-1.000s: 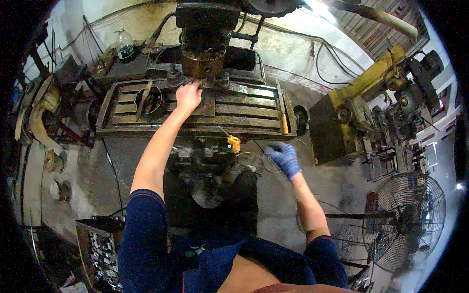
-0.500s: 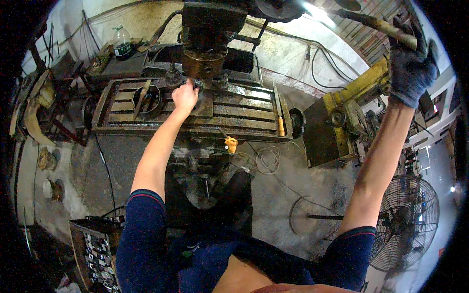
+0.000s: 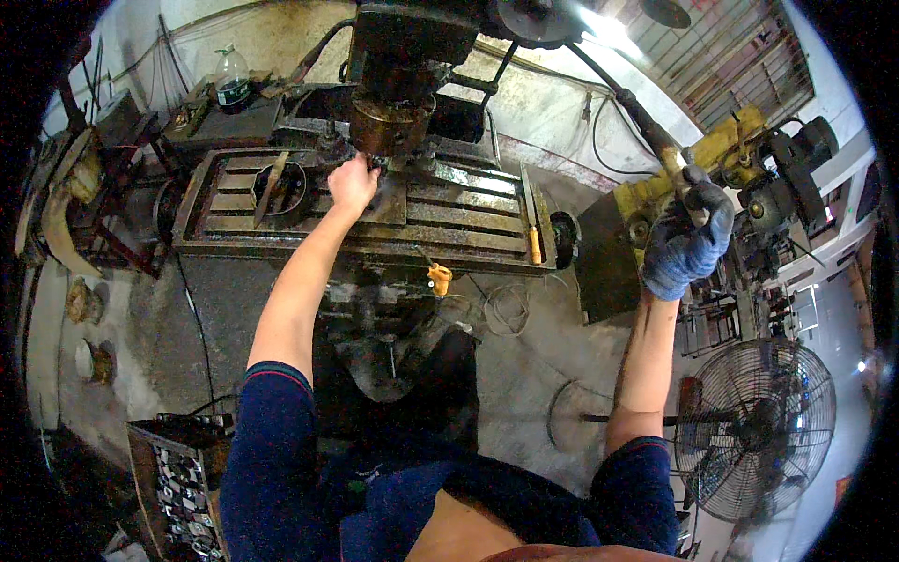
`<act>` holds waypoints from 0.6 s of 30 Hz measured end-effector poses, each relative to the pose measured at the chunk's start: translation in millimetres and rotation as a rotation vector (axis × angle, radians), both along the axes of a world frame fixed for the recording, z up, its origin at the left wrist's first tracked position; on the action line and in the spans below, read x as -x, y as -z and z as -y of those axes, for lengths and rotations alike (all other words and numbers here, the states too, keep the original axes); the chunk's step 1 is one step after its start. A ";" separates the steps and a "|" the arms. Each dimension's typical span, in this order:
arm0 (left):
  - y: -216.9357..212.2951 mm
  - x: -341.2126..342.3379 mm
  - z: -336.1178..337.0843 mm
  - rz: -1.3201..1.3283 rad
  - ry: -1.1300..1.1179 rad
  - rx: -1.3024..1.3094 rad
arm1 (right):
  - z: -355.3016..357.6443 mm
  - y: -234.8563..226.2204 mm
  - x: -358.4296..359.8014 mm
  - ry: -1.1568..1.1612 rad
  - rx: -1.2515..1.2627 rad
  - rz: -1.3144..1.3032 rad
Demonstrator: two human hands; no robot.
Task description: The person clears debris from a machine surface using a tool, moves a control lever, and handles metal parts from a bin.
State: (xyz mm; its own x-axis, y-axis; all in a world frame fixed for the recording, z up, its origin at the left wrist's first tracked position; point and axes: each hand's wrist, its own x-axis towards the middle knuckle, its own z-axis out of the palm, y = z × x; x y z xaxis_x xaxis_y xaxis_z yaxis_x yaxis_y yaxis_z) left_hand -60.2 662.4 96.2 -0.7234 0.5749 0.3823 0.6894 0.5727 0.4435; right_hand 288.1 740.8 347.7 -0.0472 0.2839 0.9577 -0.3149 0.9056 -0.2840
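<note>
Bare and closed, my left hand [image 3: 352,184] sits just under the brown spindle head [image 3: 393,122] of a drilling or milling machine, above its slotted table [image 3: 459,223]. Its fingers hide whatever they grip. A dark piece at the spindle's lower end shows beside the thumb. On the right, my right hand [image 3: 691,234], in a grey-blue knitted glove, is wrapped round the pale end of a long lever handle [image 3: 672,161] that runs up to the machine head.
A round pan [image 3: 298,192] with a flat strip across it rests on the machine table. A yellow-handled tool [image 3: 535,245] lies at its right end; a yellow object [image 3: 439,280] hangs at its front. A fan [image 3: 754,431] and a yellow machine [image 3: 623,211] stand right, a parts box [image 3: 183,487] lower left.
My right hand has come down and to the left, swinging the lever handle with it. My left hand stays at the spindle with hardly any movement.
</note>
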 end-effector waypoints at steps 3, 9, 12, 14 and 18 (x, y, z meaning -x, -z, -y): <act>-7.4 10.7 7.4 0.040 0.016 0.055 | 11.4 -30.8 4.3 0.470 -0.276 0.233; -3.5 19.8 3.3 0.092 0.003 0.067 | 1.1 -33.3 2.6 0.135 0.009 0.131; -5.4 14.9 0.6 0.114 0.012 0.040 | -1.8 -30.4 0.9 0.181 -0.011 0.115; -5.0 14.4 2.1 0.096 -0.015 0.021 | 2.1 -30.0 -0.9 0.301 0.020 0.134; -0.3 16.0 4.1 0.040 -0.013 -0.007 | 4.4 3.5 -0.1 0.219 0.013 0.137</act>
